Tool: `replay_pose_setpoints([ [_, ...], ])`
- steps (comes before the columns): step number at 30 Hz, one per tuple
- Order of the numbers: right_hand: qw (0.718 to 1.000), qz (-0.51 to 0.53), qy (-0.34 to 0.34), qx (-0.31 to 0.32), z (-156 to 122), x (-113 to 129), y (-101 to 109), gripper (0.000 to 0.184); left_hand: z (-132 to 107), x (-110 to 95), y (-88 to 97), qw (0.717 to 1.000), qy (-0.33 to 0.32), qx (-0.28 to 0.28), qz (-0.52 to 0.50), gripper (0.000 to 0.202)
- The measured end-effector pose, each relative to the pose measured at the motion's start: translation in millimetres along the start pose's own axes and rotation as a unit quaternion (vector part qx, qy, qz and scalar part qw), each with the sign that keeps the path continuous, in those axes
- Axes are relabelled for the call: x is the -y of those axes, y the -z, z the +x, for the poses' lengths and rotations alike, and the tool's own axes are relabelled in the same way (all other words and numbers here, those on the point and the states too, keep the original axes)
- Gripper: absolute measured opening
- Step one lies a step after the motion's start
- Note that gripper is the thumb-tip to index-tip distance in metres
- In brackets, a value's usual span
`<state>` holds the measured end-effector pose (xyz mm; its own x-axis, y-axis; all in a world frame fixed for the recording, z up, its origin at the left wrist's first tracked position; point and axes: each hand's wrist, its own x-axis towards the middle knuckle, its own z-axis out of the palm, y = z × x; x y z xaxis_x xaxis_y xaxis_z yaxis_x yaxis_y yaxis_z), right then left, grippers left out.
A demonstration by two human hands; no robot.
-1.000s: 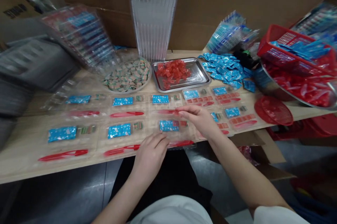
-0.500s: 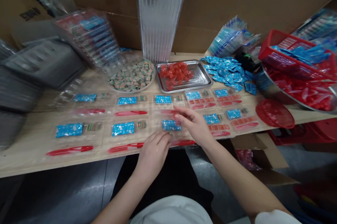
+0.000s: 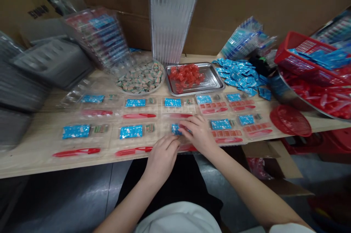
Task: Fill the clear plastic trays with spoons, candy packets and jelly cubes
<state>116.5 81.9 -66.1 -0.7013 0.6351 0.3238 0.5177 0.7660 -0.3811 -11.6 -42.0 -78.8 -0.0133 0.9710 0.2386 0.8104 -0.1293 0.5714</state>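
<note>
My right hand [image 3: 199, 134] lies over the right end of a small blue sachet [image 3: 177, 129], its fingertips on the packet. Just left of the sachet, my left hand [image 3: 161, 158] has its fingers curled and close to it, with nothing visible in them. Both hands are above a clear plastic blister tray [image 3: 167, 132] on the wooden table [image 3: 33, 152]. A red elongated plastic piece [image 3: 189, 148] lies partly hidden under my hands. Further filled compartments with blue sachets and red pieces [image 3: 131, 132] lie to either side.
At the back stand a steel tray of red cubes [image 3: 186, 77], a round plate of striped squares [image 3: 141, 77], and loose blue sachets [image 3: 240, 77]. On the right are a red basket [image 3: 304, 57], a steel bowl of red pieces [image 3: 320, 98], and a round red strainer [image 3: 290, 120].
My right hand has come down and left onto the blue sachet, and my left hand has closed in beside it. The sachet has shifted slightly left, and the view has drifted.
</note>
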Motion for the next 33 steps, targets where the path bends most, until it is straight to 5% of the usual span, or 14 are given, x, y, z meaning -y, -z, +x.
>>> replay_pose_setpoints([
  [5, 0.999, -0.037, 0.011, -0.005, 4.2, -4.2, 1.7, 0.022, -1.6, 1.6, -2.0, 1.0, 0.001, 0.001, -0.002, 0.019],
  [13, 0.993, -0.098, 0.018, 0.068, 13.7, 2.6, 2.6, 0.022, 1.1, 0.3, 0.5, 1.0, 0.005, 0.004, -0.015, 0.017],
  [20, 0.983, -0.006, 0.059, 0.174, 31.7, -11.6, 24.5, 0.018, 0.8, -0.3, 0.3, 1.0, 0.01, 0.018, 0.01, 0.017],
  [22, 0.985, 0.019, 0.03, 0.167, 55.8, -29.7, 25.1, 0.016, -0.4, 0.4, -1.0, 1.0, 0.005, 0.013, 0.021, 0.018],
  [25, 0.993, -0.057, -0.078, 0.075, 105.1, -63.8, 16.2, 0.017, -2.4, 1.9, -4.3, 0.999, -0.01, 0.012, 0.035, 0.023],
  [28, 0.984, -0.108, -0.115, 0.077, 145.0, -90.2, -0.5, 0.012, -4.6, 2.8, -6.8, 0.999, -0.014, 0.022, 0.04, 0.029],
  [31, 0.985, -0.09, -0.114, 0.089, 152.8, -96.7, -8.6, 0.012, -5.9, 2.1, -2.6, 1.0, -0.016, 0.019, 0.018, 0.032],
  [33, 0.987, 0.01, -0.145, 0.071, 139.3, -89.1, -3.0, 0.017, -3.4, 0.7, 5.4, 0.999, -0.005, -0.007, -0.036, 0.03],
])
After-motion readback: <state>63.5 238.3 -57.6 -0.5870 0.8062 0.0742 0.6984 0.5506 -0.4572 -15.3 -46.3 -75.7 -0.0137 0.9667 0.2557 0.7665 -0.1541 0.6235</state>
